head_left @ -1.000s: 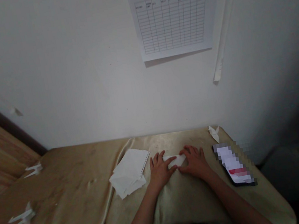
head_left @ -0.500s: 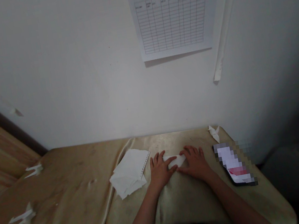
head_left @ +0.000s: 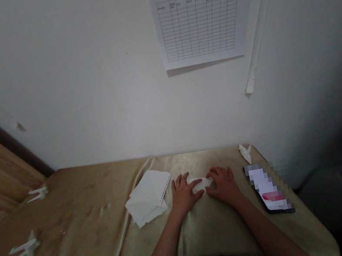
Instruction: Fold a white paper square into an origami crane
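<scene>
A small folded piece of white paper (head_left: 201, 184) lies on the cloth-covered table between my hands. My left hand (head_left: 183, 194) grips its left end, with the thumb and index finger on the paper and the other fingers spread. On the right end, my right hand (head_left: 225, 185) holds the paper between its thumb and bent fingers. Parts of the fold are hidden under the fingertips. Just left of my left hand is a stack of loose white sheets (head_left: 150, 189), one with a perforated edge.
Folded paper cranes lie about: one (head_left: 246, 153) at the back right, another (head_left: 38, 193) at the far left, a third (head_left: 25, 249) at the front left. A phone (head_left: 268, 190) rests right of my right hand. Behind the table (head_left: 83, 214), a printed chart (head_left: 200, 23) hangs on the wall.
My right thumb has shifted slightly right along the paper, away from the left thumb. My left hand stays nearly where it was. The view has tilted very slightly.
</scene>
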Action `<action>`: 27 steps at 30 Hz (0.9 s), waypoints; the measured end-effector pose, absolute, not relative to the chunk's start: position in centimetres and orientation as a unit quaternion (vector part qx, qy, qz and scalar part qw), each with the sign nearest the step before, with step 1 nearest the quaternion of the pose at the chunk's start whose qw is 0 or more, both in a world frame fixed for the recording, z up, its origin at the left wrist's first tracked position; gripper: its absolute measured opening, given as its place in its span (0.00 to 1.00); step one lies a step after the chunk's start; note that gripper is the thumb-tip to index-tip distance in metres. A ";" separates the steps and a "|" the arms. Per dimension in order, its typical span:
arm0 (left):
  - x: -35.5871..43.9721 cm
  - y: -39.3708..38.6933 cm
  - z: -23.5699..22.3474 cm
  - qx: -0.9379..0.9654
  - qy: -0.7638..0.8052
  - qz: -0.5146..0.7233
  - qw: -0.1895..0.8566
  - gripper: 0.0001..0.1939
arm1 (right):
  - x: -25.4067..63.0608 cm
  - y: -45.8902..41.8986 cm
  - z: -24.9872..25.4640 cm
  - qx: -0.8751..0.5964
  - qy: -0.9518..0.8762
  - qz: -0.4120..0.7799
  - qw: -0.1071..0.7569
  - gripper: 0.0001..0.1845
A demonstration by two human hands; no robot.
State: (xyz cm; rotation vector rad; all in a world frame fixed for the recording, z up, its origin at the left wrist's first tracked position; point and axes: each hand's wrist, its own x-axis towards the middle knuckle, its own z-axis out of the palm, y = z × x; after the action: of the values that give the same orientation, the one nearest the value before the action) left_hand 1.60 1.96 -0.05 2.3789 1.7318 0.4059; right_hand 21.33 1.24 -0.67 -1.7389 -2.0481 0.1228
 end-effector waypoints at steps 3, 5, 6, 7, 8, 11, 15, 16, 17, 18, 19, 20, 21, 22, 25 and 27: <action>1.6 2.0 -0.1 0.796 0.583 0.134 0.088 0.24 | 21.5 1.4 -0.7 -0.638 -0.734 0.051 0.228 0.17; 1.6 2.1 -0.2 0.796 0.583 0.137 0.087 0.25 | 21.7 1.5 -0.6 -0.647 -0.725 0.056 0.229 0.15; 1.5 2.2 -0.4 0.796 0.583 0.137 0.087 0.24 | 21.8 1.5 -0.5 -0.652 -0.720 0.058 0.229 0.15; 1.5 2.2 -0.4 0.796 0.583 0.137 0.087 0.24 | 21.9 1.5 -0.3 -0.657 -0.716 0.059 0.229 0.14; 1.5 2.2 -0.5 0.796 0.583 0.136 0.088 0.24 | 22.0 1.4 -0.2 -0.663 -0.711 0.058 0.229 0.14; 1.5 2.2 -0.5 0.795 0.585 0.132 0.095 0.25 | 22.3 1.3 0.3 -0.671 -0.703 0.050 0.228 0.12; 1.6 2.1 -0.1 0.796 0.584 0.130 0.095 0.25 | 22.7 1.6 0.1 -0.674 -0.700 0.034 0.236 0.12; 1.6 2.1 -0.1 0.796 0.583 0.131 0.094 0.25 | 22.8 1.9 -0.1 -0.674 -0.698 0.029 0.240 0.12; 1.6 2.1 -0.1 0.797 0.583 0.131 0.093 0.25 | 22.9 2.1 -0.4 -0.679 -0.693 0.028 0.239 0.11; 1.6 2.1 -0.1 0.797 0.582 0.133 0.093 0.24 | 23.0 2.4 -0.6 -0.690 -0.683 0.027 0.237 0.11; 1.6 2.1 -0.1 0.797 0.582 0.133 0.094 0.24 | 23.2 2.6 -0.9 -0.696 -0.678 0.028 0.233 0.10; 1.6 2.1 -0.1 0.797 0.582 0.134 0.094 0.24 | 23.3 2.8 -1.1 -0.700 -0.674 0.027 0.234 0.10; 1.6 2.1 -0.2 0.797 0.582 0.135 0.094 0.24 | 23.4 3.0 -1.3 -0.700 -0.673 0.027 0.237 0.10; 1.6 2.1 -0.2 0.797 0.582 0.136 0.093 0.24 | 23.5 3.1 -1.5 -0.698 -0.673 0.028 0.241 0.10; 1.6 2.1 -0.3 0.797 0.581 0.139 0.087 0.24 | 23.8 3.3 -1.7 -0.698 -0.670 0.030 0.253 0.10; 1.6 2.0 -0.3 0.798 0.581 0.139 0.085 0.24 | 23.8 3.4 -1.8 -0.700 -0.666 0.028 0.254 0.10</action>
State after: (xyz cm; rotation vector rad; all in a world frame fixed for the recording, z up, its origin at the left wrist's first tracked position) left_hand 1.56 2.05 -0.26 2.3787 1.7318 0.4158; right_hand 23.81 3.36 -1.83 -1.9026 -1.8103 0.0747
